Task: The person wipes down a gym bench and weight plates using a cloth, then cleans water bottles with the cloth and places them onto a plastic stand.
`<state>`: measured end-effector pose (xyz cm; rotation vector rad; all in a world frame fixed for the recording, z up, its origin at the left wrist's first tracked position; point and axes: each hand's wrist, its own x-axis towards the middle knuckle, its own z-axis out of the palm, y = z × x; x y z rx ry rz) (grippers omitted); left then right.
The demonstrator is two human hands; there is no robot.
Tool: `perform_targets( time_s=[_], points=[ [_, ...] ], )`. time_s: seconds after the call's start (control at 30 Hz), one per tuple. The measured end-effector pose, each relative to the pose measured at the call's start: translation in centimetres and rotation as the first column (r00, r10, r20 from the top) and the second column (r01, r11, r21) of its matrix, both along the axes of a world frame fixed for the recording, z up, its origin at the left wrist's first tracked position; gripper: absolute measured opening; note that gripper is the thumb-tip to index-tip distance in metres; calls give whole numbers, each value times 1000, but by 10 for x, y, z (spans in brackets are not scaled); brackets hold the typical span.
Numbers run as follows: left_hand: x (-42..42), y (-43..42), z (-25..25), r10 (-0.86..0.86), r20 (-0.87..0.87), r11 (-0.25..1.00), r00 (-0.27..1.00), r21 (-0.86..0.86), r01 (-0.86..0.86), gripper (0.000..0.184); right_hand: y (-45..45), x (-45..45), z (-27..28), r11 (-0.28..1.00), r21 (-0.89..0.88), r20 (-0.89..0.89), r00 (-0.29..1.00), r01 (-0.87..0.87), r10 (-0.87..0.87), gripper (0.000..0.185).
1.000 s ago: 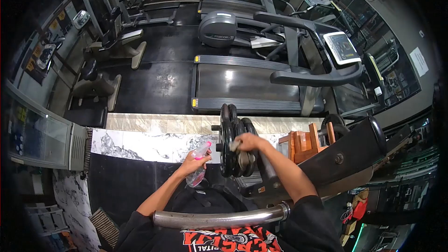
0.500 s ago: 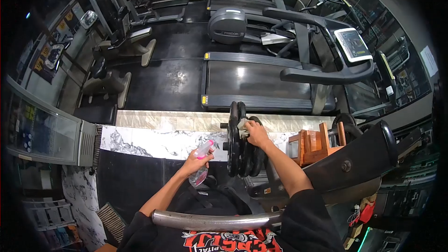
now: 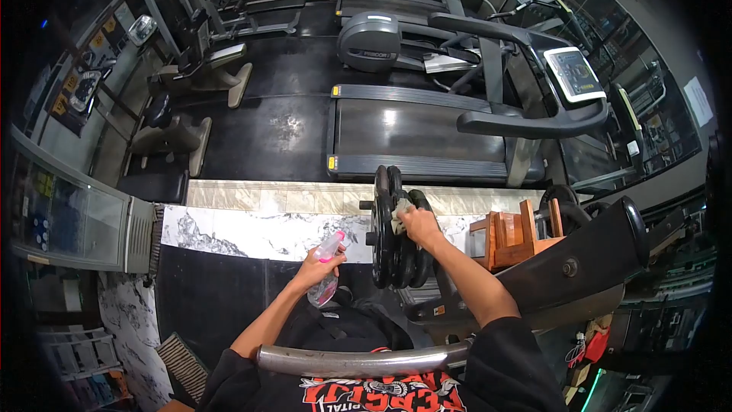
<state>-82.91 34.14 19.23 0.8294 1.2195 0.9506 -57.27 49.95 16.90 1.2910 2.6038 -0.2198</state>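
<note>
My left hand (image 3: 318, 268) is closed around the neck of a clear spray bottle (image 3: 325, 290) with a pink and whitish spray head, held left of the weights. My right hand (image 3: 418, 223) grips a crumpled pale cloth (image 3: 400, 212). The cloth presses against the black weight plates (image 3: 381, 248), which hang upright side by side on a rack. My fingers partly hide the cloth and the plates behind it.
A curved metal bar (image 3: 362, 362) crosses right in front of my chest. Wooden stools (image 3: 512, 240) and a padded black machine arm (image 3: 572, 267) stand to the right. Beyond the marble strip (image 3: 236, 233) is a treadmill (image 3: 419, 128). A glass-fronted cabinet (image 3: 65, 217) is at left.
My right hand and the cloth have shifted slightly down along the plates. The spray bottle in my left hand has moved slightly left in view.
</note>
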Motion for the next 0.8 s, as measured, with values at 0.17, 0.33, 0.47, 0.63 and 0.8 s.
perform_targets(
  time_s=[0.17,0.33,0.47,0.63,0.8],
  points=[
    [4,6,-2,-12,25,1000,1000,-4,12,21,-13,-5,13,986,-131,176,977,-99,122,31],
    [5,12,0,-52,29,999,998,-6,52,21,31,-12,39,932,-360,122,989,-36,85,32],
    [6,17,-1,-88,35,996,996,35,87,21,57,2,24,981,74,-115,979,178,-169,24],
    [1,18,1,-125,-12,991,992,46,125,21,36,32,-31,973,39,-152,963,229,-221,21],
    [-2,14,-2,-136,-4,990,991,30,136,21,11,30,-11,975,41,11,976,218,-219,35]
  ],
)
